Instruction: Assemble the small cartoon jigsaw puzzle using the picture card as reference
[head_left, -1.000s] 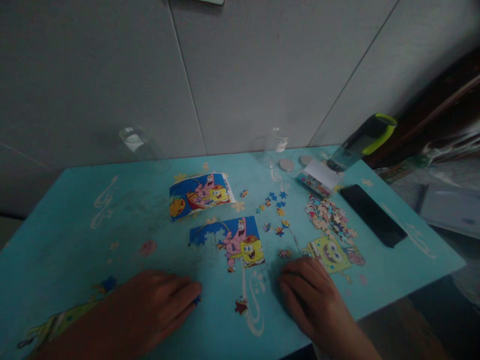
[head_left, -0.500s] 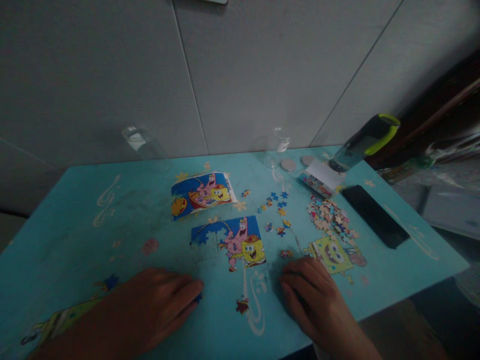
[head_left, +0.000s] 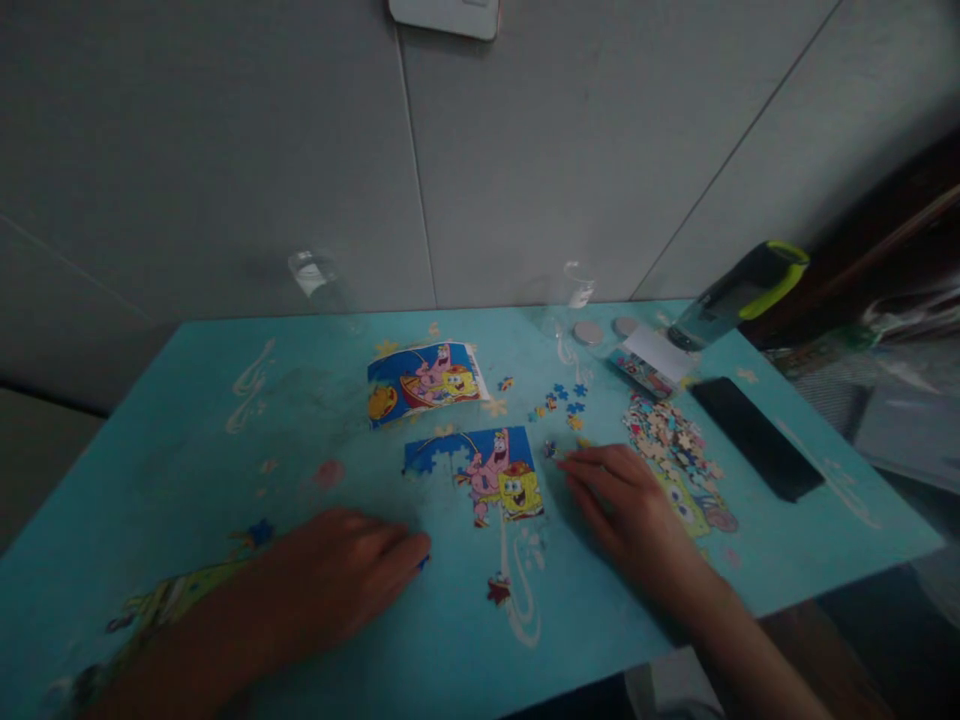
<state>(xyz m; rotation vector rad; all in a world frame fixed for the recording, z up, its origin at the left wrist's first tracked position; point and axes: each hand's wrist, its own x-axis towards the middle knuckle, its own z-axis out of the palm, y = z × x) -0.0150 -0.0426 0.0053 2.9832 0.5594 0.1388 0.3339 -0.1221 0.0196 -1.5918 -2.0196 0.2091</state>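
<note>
My left hand (head_left: pixel 367 560) rests low over the table with its fingers drawn together; a blue jigsaw puzzle piece (head_left: pixel 424 562) peeks out at the fingertips. To its upper right lies the partly joined puzzle (head_left: pixel 499 475), showing a pink starfish and a yellow sponge character, with a gap at its lower left. My right hand (head_left: pixel 622 500) reaches in from the right, fingers extended and slightly apart. Its fingertips are beside a small loose piece (head_left: pixel 551 450); anything under them is hidden. A dark red piece (head_left: pixel 499 590) lies alone between the hands.
Behind the puzzle is a curved picture sheet (head_left: pixel 427 385). Several loose blue pieces (head_left: pixel 575 408) lie right of it. A piece heap (head_left: pixel 671 435), folded card (head_left: pixel 645 365), black phone-like slab (head_left: pixel 757 440), bottle (head_left: pixel 735 295), round lids (head_left: pixel 588 333) and clear jars (head_left: pixel 577 290) stand around.
My right hand has moved forward to the loose pieces beside the puzzle. My left hand has shifted slightly forward with the blue piece at its fingertips. The whole view has also shifted a little.
</note>
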